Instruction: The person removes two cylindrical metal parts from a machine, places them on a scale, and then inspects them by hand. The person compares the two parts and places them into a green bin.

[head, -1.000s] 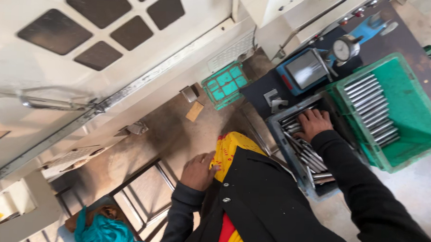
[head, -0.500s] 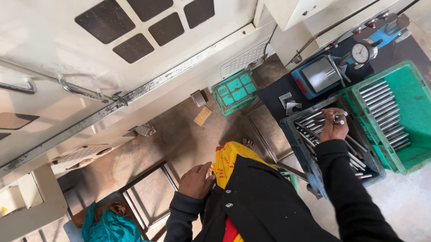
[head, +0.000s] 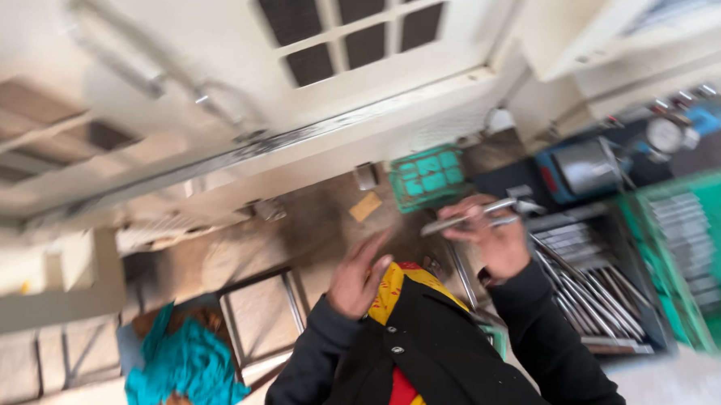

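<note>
My right hand (head: 497,237) is raised above the dark crate (head: 608,278) of metal rods and grips a thin metal rod (head: 467,218) that points left. My left hand (head: 357,275) hovers just left of it near my chest, fingers spread and holding nothing. Both arms wear black sleeves, and a yellow and red cloth (head: 393,289) lies under my black jacket. The view is motion-blurred.
A green crate (head: 691,241) with more rods stands right of the dark crate. A small green grid tray (head: 426,177) sits on the worn brown worktop by the white machine housing (head: 244,76). A dial gauge (head: 665,135) and a blue device (head: 585,168) stand behind. Teal cloth (head: 179,365) lies lower left.
My right hand has lifted a rod out of the dark crate and carried it left toward my chest. My left hand has risen off the worktop and opened.
</note>
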